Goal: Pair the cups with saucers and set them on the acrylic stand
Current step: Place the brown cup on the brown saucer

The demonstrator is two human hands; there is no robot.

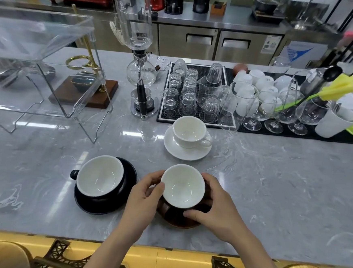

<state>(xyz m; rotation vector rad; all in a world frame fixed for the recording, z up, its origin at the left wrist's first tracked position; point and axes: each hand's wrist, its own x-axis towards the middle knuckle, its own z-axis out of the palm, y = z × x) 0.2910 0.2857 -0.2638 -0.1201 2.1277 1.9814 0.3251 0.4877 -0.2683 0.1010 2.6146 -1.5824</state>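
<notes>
A brown cup with a white inside sits on a brown saucer near the counter's front edge. My left hand grips the cup's left side and my right hand wraps its right side, fingers reaching over the saucer. To the left, a black cup rests on a black saucer. Behind, a white cup stands on a white saucer. The clear acrylic stand is at the far left, with nothing on top.
A siphon coffee maker stands behind the white pair. A black mat with several upturned glasses, white cups and stemmed glasses fills the back right. A wooden base with a brass stand sits under the acrylic stand.
</notes>
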